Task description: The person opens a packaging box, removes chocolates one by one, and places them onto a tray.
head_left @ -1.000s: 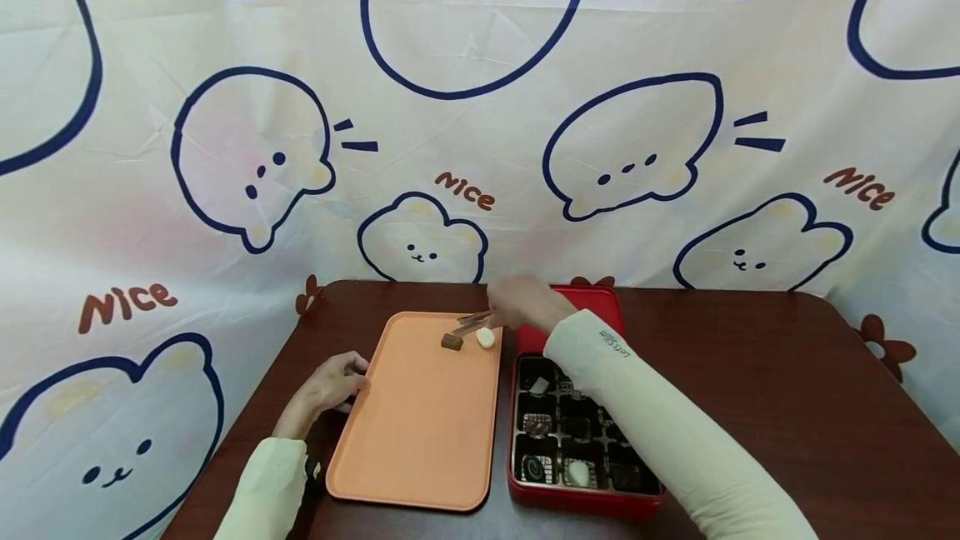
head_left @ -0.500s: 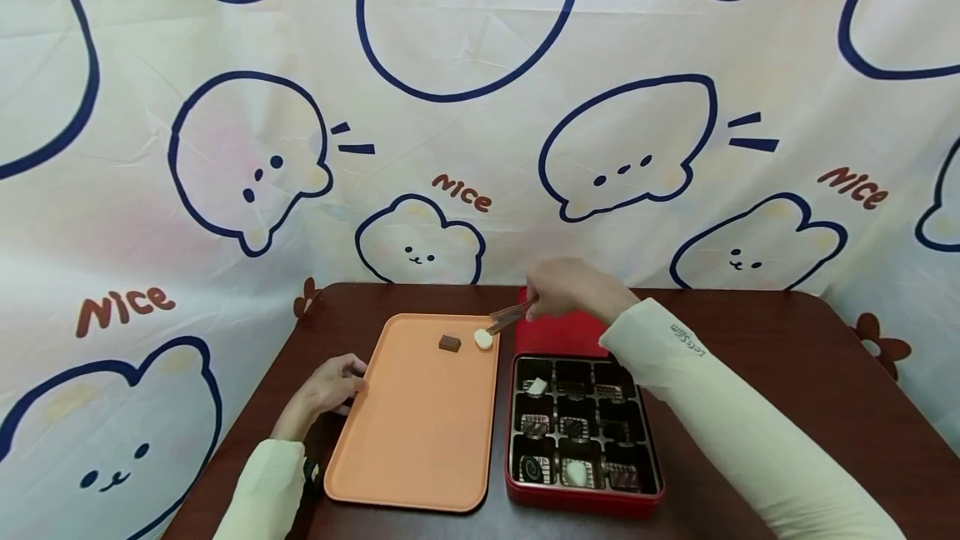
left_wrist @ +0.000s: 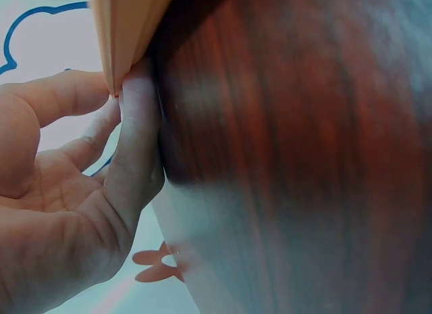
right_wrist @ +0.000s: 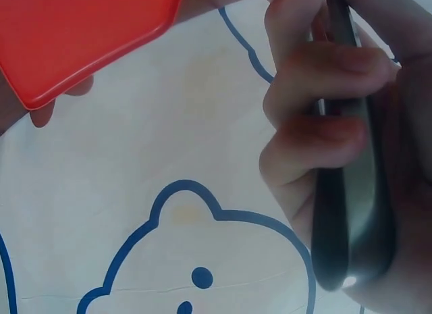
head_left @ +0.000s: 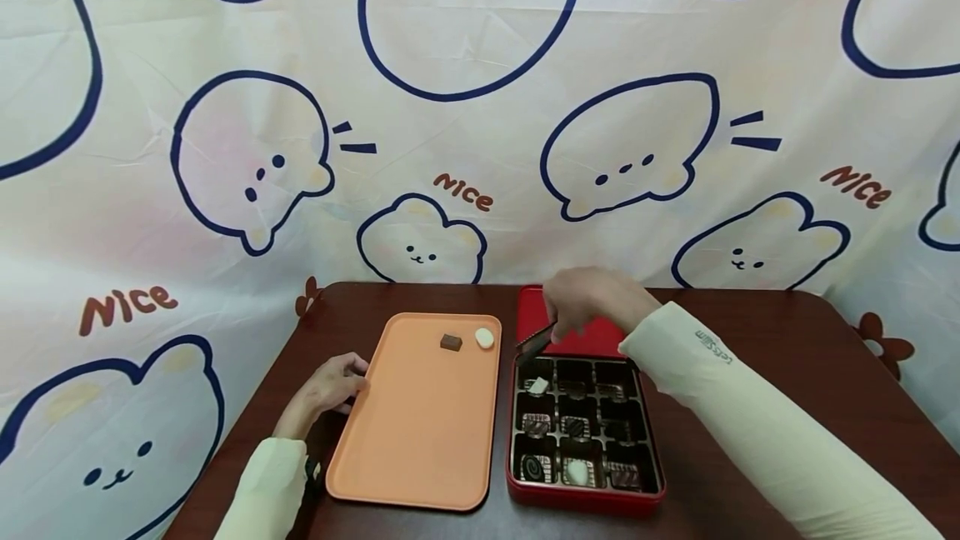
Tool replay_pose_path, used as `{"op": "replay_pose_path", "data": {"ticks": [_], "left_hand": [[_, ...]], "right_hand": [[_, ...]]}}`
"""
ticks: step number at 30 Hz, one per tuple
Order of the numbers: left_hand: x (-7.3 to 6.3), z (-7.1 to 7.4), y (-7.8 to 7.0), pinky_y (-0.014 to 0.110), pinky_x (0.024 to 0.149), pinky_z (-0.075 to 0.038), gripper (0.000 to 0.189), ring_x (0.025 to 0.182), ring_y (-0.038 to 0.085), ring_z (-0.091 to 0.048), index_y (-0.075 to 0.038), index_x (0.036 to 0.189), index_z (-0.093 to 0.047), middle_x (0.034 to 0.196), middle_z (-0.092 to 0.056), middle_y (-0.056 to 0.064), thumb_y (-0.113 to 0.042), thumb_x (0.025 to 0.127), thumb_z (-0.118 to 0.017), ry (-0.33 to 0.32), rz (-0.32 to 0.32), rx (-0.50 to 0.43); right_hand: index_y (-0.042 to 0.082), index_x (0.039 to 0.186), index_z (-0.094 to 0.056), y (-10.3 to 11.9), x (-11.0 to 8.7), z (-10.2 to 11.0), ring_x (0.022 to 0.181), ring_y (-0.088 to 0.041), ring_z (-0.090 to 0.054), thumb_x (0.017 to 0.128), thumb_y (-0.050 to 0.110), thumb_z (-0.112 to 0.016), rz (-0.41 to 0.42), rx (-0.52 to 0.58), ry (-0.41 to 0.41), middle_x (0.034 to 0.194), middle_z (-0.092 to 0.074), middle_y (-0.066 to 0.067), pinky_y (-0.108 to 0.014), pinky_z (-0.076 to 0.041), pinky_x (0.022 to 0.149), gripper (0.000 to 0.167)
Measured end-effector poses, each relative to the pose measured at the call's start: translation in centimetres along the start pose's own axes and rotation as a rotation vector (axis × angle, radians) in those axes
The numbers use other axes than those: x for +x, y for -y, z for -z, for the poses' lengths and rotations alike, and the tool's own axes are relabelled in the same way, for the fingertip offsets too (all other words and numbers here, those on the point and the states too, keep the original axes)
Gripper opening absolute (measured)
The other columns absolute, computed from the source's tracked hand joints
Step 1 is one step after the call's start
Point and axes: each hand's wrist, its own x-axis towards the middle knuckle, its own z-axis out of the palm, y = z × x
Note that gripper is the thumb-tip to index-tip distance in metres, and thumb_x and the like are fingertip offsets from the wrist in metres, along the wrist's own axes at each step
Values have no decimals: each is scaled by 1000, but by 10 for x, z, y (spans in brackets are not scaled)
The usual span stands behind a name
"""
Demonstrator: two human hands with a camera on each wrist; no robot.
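My left hand [head_left: 330, 386] pinches the left edge of an orange tray [head_left: 420, 432]; the left wrist view shows thumb and fingers on its rim. Near the tray's far right corner lie a brown chocolate block [head_left: 451, 342] and a white oval chocolate [head_left: 485, 338]. My right hand [head_left: 588, 298] grips metal tongs [right_wrist: 358, 192], their tips over the far left corner of a red box [head_left: 585, 500]. Its dark divided insert holds a white piece [head_left: 537, 386] at far left, a dark swirl chocolate [head_left: 532, 467] at near left, a whitish round one [head_left: 577, 472] and other dark pieces.
Behind the box lies a red lid [head_left: 531, 311], partly hidden by my right hand. Everything stands on a dark brown wooden table [head_left: 750, 390]. A white cloth with bear drawings [head_left: 465, 148] hangs around the table's back and sides.
My right hand has moved right with the tongs, from above the chocolates on the tray to the box's far left corner. The two chocolates stay on the tray. My left hand holds its place.
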Motion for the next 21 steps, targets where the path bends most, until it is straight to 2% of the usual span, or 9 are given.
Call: {"op": "replay_pose_path", "data": {"ticks": [9,14,21], "left_hand": [[0,-2,0,43,67,-60,20,78,21,-67,3,112,-57,94,-67,14,-6,94,-60,-5,6,0],[0,-3,-1,42,66,-59,21,77,21,-67,3,112,-57,94,-67,14,-6,94,-59,8,10,0],[1,-2,-1,42,66,-59,21,78,21,-67,3,113,-57,95,-68,14,-7,95,-59,6,7,10]], "right_hand": [[22,82,-76,6,2,-12,71,-14,-69,85,28,-79,-49,-45,10,73,-71,4,-31,-52,64,8],[20,77,-74,7,2,-19,69,-16,-68,85,28,-80,-64,-70,-4,72,-71,1,-29,-48,57,12],[20,69,-69,8,6,-25,57,-10,-58,83,27,-82,-77,-148,-12,64,-66,3,-28,-43,52,20]]}}
